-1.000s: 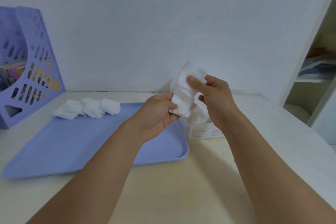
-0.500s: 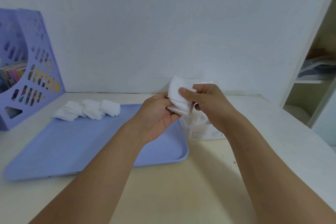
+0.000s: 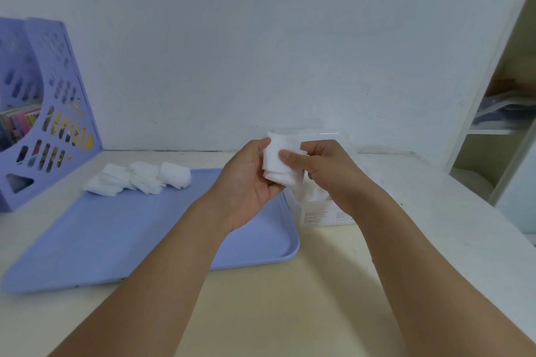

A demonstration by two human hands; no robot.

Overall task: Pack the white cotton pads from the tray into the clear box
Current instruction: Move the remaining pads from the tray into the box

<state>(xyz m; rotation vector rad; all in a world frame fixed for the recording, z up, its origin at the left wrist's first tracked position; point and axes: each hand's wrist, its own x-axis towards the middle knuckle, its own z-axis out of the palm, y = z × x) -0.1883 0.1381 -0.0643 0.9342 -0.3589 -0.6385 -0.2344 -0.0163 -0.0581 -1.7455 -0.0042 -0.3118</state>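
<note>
Having been lowered and squared since a second ago, the pads (image 3: 280,161) are gripped by both hands' fingers, left hand (image 3: 248,182) and right hand (image 3: 324,171), just above the box (image 3: 322,211); insertion seems next.

Hands are hiding most of the clear box (image 3: 319,211); label print too small to read. Left edge is cutting off the file rack (image 3: 43,113). Shelf contents (image 3: 504,113) blurring out.
</note>
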